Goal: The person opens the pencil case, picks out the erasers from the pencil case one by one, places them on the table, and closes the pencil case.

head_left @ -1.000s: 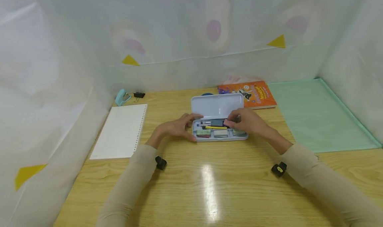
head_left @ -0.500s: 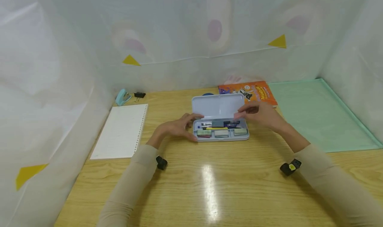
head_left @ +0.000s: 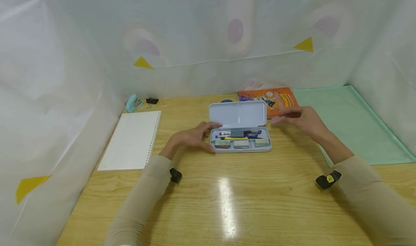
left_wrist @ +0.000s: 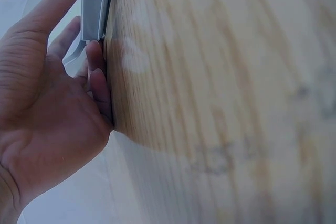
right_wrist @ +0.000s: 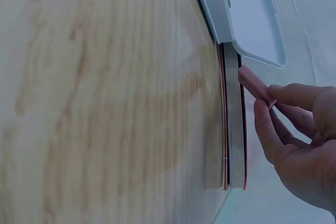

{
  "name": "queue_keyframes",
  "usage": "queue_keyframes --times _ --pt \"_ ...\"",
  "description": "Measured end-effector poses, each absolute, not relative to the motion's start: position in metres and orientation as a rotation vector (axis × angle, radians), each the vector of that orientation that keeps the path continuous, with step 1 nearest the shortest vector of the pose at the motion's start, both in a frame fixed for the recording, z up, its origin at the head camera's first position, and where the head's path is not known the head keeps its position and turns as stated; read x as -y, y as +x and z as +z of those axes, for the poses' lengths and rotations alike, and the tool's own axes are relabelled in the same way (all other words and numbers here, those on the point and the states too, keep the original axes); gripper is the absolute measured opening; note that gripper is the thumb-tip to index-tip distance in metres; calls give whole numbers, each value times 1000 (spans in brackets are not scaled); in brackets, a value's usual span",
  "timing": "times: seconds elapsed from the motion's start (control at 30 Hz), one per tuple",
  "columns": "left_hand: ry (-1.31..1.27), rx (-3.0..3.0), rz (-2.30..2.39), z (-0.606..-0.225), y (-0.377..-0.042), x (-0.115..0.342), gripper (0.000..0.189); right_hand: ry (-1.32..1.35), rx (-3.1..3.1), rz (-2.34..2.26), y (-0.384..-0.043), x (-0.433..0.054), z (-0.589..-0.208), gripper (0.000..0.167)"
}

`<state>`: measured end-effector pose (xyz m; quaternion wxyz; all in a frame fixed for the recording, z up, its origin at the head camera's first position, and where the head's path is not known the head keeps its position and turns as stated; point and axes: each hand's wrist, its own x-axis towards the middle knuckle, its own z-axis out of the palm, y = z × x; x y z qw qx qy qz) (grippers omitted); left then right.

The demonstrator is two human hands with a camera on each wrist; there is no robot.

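A pale blue pencil case (head_left: 240, 150) lies with its lid (head_left: 238, 114) raised at the back. Its left end is held by my left hand (head_left: 191, 137), thumb at the front corner and index finger at the hinge side. Inside are several pens, a yellow-and-black pencil (head_left: 238, 138), a grey-blue block (head_left: 237, 133) and small blocks in the front compartments, one of them green (head_left: 222, 143). Right of the lid, my right hand (head_left: 308, 122) pinches a small pink eraser (right_wrist: 256, 85) between thumb and fingertips, above the table and apart from the case.
An orange book (head_left: 282, 98) lies behind the case, partly covered by its lid. A green translucent mat (head_left: 357, 127) covers the right side. On the left are a spiral notepad (head_left: 130, 141), a light blue stapler (head_left: 132, 103) and a black binder clip (head_left: 151, 101).
My right hand has lifted the pink eraser out of the pencil case and carried it to the right, past the lid. The left hand has stayed at the case.
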<state>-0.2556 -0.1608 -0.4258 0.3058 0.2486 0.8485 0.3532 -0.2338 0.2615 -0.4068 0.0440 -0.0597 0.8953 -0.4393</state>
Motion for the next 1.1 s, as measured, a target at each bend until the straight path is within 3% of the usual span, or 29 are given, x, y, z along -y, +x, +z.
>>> queue_keyframes --times 0.47,0.97,1.1 --pt "664 -2250 933 -426 -255 160 94 -222 -2766 -1187 -238 -267 -420 36" --pt "668 -2253 947 -424 -254 161 94 -169 -2642 -1259 -225 -267 -401 54" --pt "672 -2256 942 -425 -255 161 94 -315 -2601 -1319 -221 -254 -401 42"
